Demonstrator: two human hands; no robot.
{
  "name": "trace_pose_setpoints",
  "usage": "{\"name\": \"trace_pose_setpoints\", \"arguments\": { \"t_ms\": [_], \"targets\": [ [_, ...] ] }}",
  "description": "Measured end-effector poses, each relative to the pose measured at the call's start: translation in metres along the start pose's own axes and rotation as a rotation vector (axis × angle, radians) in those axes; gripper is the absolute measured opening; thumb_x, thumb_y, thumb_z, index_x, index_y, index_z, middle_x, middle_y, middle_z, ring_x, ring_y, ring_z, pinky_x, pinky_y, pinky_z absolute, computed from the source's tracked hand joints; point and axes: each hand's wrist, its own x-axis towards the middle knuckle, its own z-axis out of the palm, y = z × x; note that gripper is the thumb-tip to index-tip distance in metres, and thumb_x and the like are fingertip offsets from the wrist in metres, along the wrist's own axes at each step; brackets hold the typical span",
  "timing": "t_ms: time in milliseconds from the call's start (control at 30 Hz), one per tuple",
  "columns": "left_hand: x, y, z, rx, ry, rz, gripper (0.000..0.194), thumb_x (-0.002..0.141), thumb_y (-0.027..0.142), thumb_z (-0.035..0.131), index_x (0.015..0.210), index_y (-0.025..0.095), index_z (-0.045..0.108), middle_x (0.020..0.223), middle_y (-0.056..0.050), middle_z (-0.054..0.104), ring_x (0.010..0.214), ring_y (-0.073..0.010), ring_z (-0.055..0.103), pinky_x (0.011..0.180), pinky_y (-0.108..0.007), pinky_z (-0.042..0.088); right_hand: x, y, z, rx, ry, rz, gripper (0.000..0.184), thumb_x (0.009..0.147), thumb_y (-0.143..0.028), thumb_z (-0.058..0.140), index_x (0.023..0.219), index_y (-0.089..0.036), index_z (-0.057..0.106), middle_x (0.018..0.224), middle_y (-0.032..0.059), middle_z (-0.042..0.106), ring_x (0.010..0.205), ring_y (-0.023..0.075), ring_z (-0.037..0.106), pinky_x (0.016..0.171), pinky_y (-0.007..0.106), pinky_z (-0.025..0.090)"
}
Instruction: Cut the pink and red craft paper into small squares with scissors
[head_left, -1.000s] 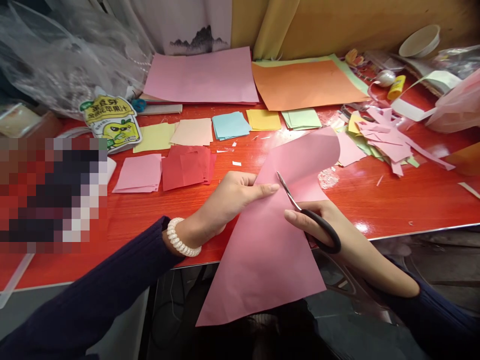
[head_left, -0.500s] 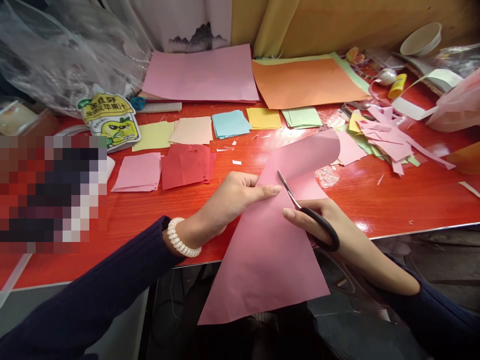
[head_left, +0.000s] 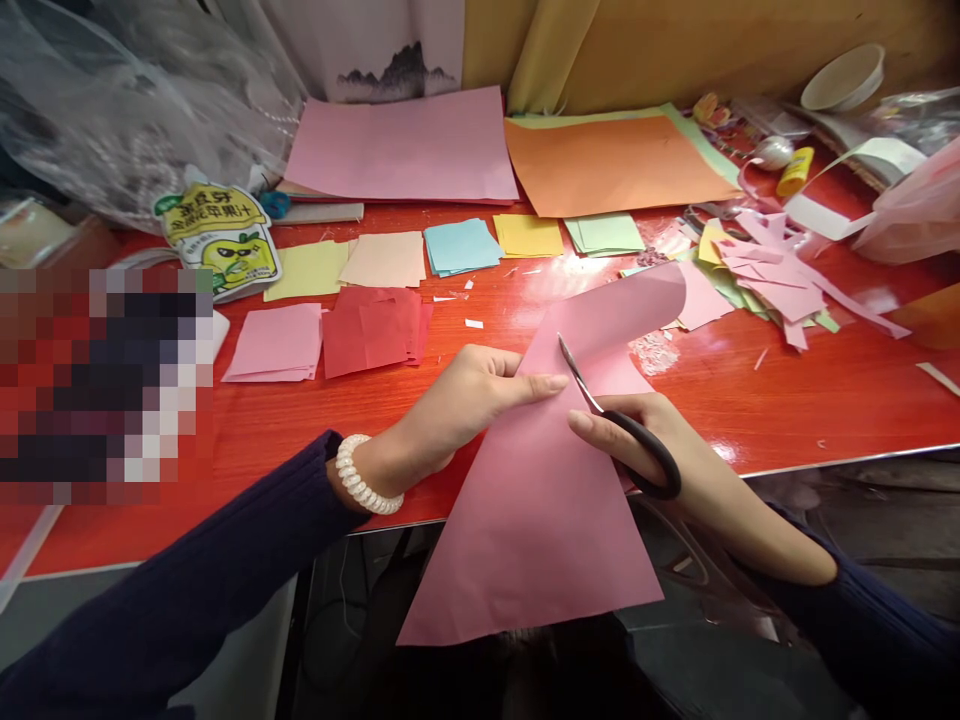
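A large sheet of pink paper [head_left: 525, 530] hangs over the table's front edge, its upper right part curling up. My left hand [head_left: 487, 400] pinches its left edge, thumb on top and the other fingers partly hidden beneath. In my right hand [head_left: 637, 430] is a pair of scissors [head_left: 581, 375] with black handles. One blade lies over the pink sheet, pointing up and left, just right of my left thumb; the other blade is hidden under the paper. The sheet is parted to the right of the blades.
On the red table [head_left: 285, 470] lie small paper stacks, among them pink [head_left: 274, 343], red [head_left: 367, 335] and blue [head_left: 461, 247]. Large pink sheets [head_left: 405, 145] and orange sheets [head_left: 615, 160] lie behind. Paper scraps [head_left: 772, 275] are heaped at right; a yellow-green pouch [head_left: 225, 240] stands left.
Both hands, the scissors and the pink sheet have shifted very slightly to the right. My grips look the same.
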Motion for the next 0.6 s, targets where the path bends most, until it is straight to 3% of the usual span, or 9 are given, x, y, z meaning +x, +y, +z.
{"name": "trace_pose_setpoints", "arguments": {
  "t_ms": [300, 467, 600],
  "targets": [
    [0.003, 0.0019, -0.0031, 0.016, -0.017, 0.013, 0.026, 0.076, 0.038, 0.066, 0.081, 0.012, 0.066, 0.082, -0.007, 0.068, 0.071, -0.017, 0.064, 0.059, -0.027, 0.05, -0.0016, -0.0024, -0.0015, 0.013, -0.013, 0.006, 0.048, 0.074, -0.056, 0.062, 0.056, -0.02, 0.037, 0.051, -0.0057, 0.032, 0.044, 0.0076, 0.032, 0.041, 0.022, 0.023],
    [0.0046, 0.0035, -0.002, 0.032, 0.068, 0.126, 0.022, 0.078, 0.036, 0.063, 0.081, 0.014, 0.064, 0.081, -0.004, 0.065, 0.071, -0.014, 0.061, 0.06, -0.024, 0.048, -0.0013, -0.0032, 0.0013, 0.041, -0.022, 0.003, 0.046, 0.074, -0.055, 0.062, 0.057, -0.02, 0.039, 0.052, -0.0049, 0.037, 0.045, 0.0078, 0.035, 0.041, 0.022, 0.028],
    [0.003, 0.0049, 0.0014, 0.078, 0.152, 0.132, 0.023, 0.078, 0.036, 0.062, 0.073, 0.014, 0.063, 0.073, -0.002, 0.062, 0.062, -0.0112, 0.056, 0.052, -0.022, 0.044, -0.0007, -0.001, 0.0034, 0.025, -0.019, 0.006, 0.046, 0.076, -0.056, 0.06, 0.056, -0.019, 0.038, 0.052, -0.0051, 0.036, 0.045, 0.0078, 0.035, 0.041, 0.022, 0.026]
  ]
}}
